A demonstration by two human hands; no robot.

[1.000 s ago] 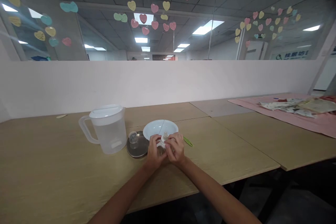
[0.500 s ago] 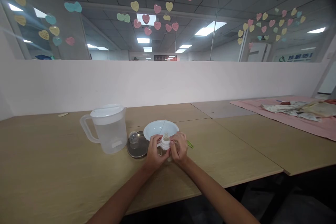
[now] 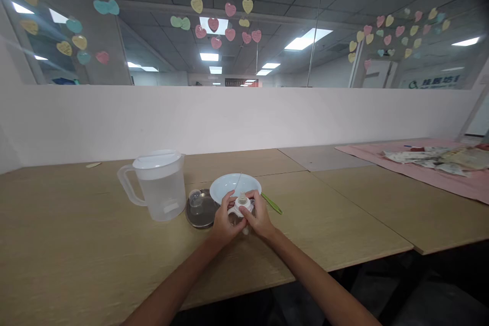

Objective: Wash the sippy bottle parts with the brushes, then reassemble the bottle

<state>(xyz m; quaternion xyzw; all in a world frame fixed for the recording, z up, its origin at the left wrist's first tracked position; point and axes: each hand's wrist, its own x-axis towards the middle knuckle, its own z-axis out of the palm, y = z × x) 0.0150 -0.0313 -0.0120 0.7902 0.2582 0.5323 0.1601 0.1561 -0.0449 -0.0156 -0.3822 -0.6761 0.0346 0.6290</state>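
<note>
Both your left hand [image 3: 228, 217] and right hand [image 3: 261, 217] gripped a white bottle collar with a clear teat [image 3: 242, 202], held up in front of a white bowl [image 3: 234, 184] on the counter [image 3: 76, 229]. Just left of your hands sat a dark metal lid [image 3: 199, 218] bearing a small clear cup [image 3: 195, 198], beside a plastic pitcher [image 3: 162, 198]; a green-handled utensil [image 3: 272, 204] lay right of the bowl.

Left hand [image 3: 228, 217] and right hand [image 3: 260, 217] close together, fingers curled; left forearm [image 3: 171, 280], right forearm [image 3: 317, 280] angled inward.
</note>
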